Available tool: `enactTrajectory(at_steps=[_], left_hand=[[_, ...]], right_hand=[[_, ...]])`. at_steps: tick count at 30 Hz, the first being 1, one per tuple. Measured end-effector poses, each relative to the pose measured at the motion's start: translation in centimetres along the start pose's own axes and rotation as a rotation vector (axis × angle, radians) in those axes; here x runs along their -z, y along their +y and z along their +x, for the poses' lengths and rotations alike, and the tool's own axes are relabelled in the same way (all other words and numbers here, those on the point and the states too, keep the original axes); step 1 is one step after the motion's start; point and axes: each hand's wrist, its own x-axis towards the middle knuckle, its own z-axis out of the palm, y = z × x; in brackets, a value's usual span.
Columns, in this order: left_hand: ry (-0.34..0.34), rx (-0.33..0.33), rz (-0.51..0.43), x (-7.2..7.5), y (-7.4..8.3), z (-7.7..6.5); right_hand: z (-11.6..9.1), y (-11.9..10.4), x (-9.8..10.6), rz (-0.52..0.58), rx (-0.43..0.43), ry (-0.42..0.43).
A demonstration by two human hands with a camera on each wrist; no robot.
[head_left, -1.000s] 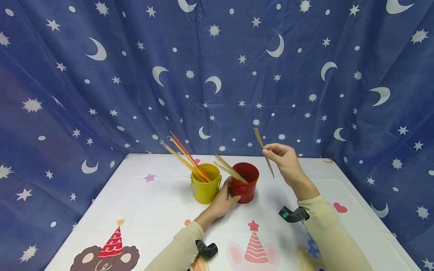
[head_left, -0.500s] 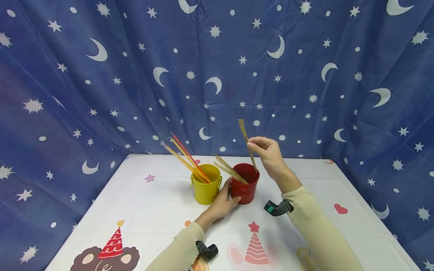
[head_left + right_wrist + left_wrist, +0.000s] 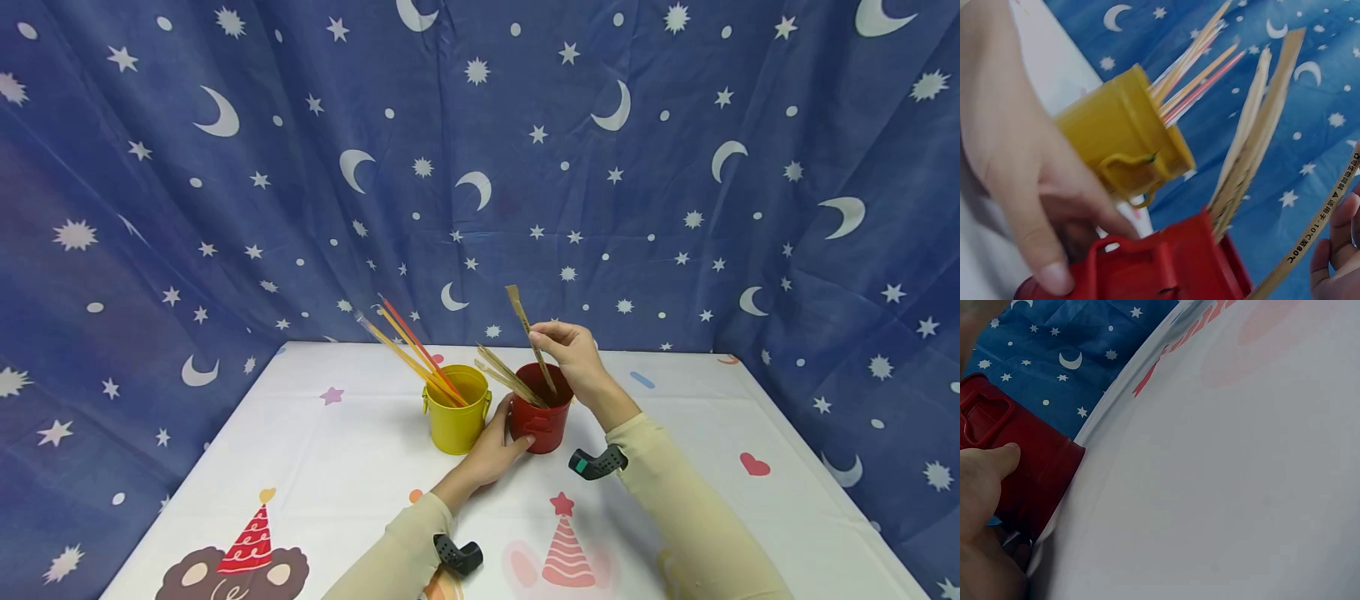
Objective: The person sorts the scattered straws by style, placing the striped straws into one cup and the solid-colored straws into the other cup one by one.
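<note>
In the head view my left hand (image 3: 487, 454) holds the small red bucket (image 3: 542, 432) low on its side. The left wrist view shows the thumb (image 3: 1004, 459) against the bucket's wall, below its handle. My right hand (image 3: 576, 357) is above the bucket's right rim. Between thumb and fingertips it pinches a straw in a brown paper wrapper (image 3: 519, 307), printed with black text. The lower end of that straw is inside the bucket. Several other paper-wrapped straws (image 3: 1254, 137) lean left out of the same bucket.
A yellow bucket (image 3: 452, 429) stands just left of the red one, with several orange and red straws (image 3: 411, 337) leaning out of it. Both are on a white printed tablecloth (image 3: 322, 450). Behind hangs a dark blue curtain (image 3: 510, 142) with moons and stars.
My right hand has moved left and brought the wrapped straw from beside the red bucket to over it, then lowered its end inside. The left hand has stayed on the bucket.
</note>
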Motion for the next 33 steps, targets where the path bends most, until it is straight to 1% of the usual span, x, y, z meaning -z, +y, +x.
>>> enactTrajectory(at_steps=[6,10,16,19,27,28,29,33], left_hand=[[0.001,0.014,0.008,0.0,0.1,-0.1],[0.001,0.015,0.008,0.0,0.1,-0.1],[-0.004,0.011,0.004,0.0,0.0,-0.1],[-0.003,0.0,0.006,0.1,0.0,-0.1],[-0.005,0.013,0.004,0.0,-0.1,-0.2],[-0.003,0.01,0.003,0.0,-0.1,-0.1],[-0.002,0.007,0.002,0.0,-0.1,-0.1],[-0.002,-0.002,0.001,0.0,-0.1,0.0]], right_hand=[[0.4,1.4,0.0,-0.107,-0.018,-0.039],[0.7,2.0,0.2,-0.155,-0.016,-0.062],[0.9,2.5,0.1,-0.269,0.033,-0.119],[1.0,2.7,-0.1,-0.301,0.059,-0.143],[0.6,2.8,-0.5,-0.396,0.117,-0.182],[0.4,2.3,-0.7,-0.408,0.123,-0.189],[0.4,2.2,-0.8,-0.419,0.124,-0.197],[0.6,2.7,-0.8,-0.45,0.132,-0.217]])
